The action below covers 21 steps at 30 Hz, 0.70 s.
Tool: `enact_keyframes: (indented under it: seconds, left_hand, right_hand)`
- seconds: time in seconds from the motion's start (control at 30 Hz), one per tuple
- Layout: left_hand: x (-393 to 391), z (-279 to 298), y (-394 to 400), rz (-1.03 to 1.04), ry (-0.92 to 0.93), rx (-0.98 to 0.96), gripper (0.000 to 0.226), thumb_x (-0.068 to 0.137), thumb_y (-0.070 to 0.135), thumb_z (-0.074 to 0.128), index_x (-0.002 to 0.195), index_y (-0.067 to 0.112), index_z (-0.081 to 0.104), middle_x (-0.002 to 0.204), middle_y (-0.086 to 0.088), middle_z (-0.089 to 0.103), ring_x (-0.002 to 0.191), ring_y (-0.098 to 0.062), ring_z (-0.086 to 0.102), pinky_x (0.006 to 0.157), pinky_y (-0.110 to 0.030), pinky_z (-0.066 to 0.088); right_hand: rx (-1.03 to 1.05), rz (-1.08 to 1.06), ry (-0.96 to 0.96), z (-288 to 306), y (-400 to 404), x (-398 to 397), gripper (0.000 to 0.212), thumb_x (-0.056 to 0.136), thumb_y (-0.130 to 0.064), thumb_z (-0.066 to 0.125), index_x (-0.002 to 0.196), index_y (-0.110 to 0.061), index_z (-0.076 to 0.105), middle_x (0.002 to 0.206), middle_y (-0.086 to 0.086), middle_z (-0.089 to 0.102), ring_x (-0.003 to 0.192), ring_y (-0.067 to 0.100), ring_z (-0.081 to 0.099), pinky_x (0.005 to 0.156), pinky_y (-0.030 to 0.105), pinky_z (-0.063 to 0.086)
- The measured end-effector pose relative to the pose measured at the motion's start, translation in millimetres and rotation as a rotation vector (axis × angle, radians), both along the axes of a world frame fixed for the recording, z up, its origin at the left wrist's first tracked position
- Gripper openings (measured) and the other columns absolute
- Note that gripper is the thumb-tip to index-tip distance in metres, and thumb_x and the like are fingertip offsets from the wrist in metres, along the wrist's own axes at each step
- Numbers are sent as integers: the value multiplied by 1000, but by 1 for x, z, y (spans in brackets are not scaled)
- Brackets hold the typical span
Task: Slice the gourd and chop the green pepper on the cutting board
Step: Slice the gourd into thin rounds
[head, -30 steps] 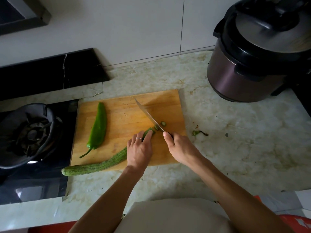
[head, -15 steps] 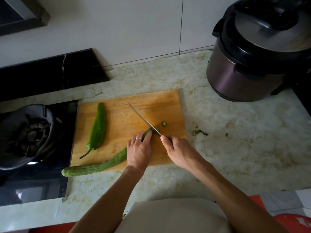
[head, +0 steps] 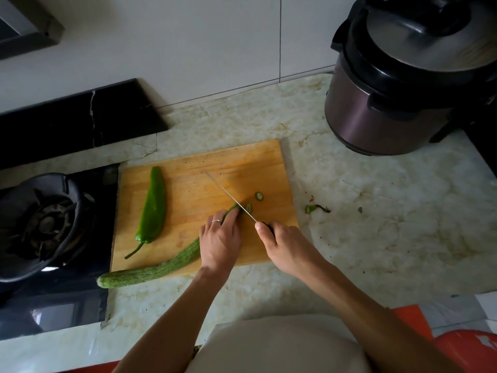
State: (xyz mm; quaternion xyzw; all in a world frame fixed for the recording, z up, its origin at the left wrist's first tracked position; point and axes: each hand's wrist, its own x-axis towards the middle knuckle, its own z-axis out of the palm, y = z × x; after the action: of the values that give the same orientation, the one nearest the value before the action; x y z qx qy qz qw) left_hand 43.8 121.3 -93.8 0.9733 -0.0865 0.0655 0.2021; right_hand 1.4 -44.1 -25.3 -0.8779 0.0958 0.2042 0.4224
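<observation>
My left hand [head: 220,239] is pressed down over the gourd [head: 161,267] near its thin end, fingers curled round it, ring on one finger. The gourd is long and ridged, lying diagonally: thin end up on the cutting board [head: 242,168], thick end hanging off the board's front-left corner onto the counter [head: 376,224], just beside the stove [head: 51,224]. My right hand [head: 287,247] is wrapped round the knife [head: 228,196] handle, index finger stretched fwd along the top by the blade base. The handle is mostly hidden under my hand. The blade runs diagonally up-left across the board and sits at the gourd's thin tip, right by my left fingertips.

Two cut slices: one slice [head: 248,208] lies just right of the blade, touching or nearly touching it, can't tell which. The other slice [head: 259,196] is a bit further right and back, apart from the knife.

Green pepper [head: 152,208] is whole, on the left part of the board, stem pointing toward me, well apart from both hands.

Rest: a green scrap [head: 314,208] w/ stem bit on the counter right of the board. Pressure cooker [head: 403,84] at back right, lid on. Dark wall panel [head: 80,117] back left behind the stove.
</observation>
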Motion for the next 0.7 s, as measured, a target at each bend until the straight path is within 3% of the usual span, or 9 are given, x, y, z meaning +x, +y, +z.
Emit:
enact_keyframes:
  seconds: [0.1,0.27,0.43,0.53,0.7]
  left_hand:
    - [5,5,3,41,6,-155,34,90,2,60,121,12,68,109,-9,71,96,-32,65,77,-43,56]
    - [15,14,8,200,21,-250,33,90,3,64,122,13,69,108,-9,72,91,-28,65,71,-27,43]
    - [15,16,9,218,71,-233,33,91,6,63,123,15,68,110,-10,71,95,-30,64,72,-34,51]
    - [12,13,9,176,66,-184,34,91,6,64,123,15,68,112,-10,71,97,-32,63,72,-39,54]
    - [5,7,9,73,30,-141,31,92,5,64,121,11,69,112,-9,70,100,-31,64,73,-43,59]
  right_hand:
    - [108,-44,-7,-2,-1,-5,51,100,-59,26,84,-18,53,71,1,57,65,19,54,66,34,43]
    - [207,-141,22,-3,4,-5,57,102,-56,28,87,-10,58,65,2,54,58,16,51,58,34,41]
    - [199,-97,84,-2,8,-1,60,105,-51,27,93,-3,61,68,9,56,55,14,50,53,33,40]
    - [164,-65,92,-1,-1,10,57,107,-45,24,101,1,58,60,2,45,46,12,40,47,32,37]
    - [151,-138,104,4,-15,30,71,102,-59,24,85,2,57,57,3,46,39,12,41,42,27,34]
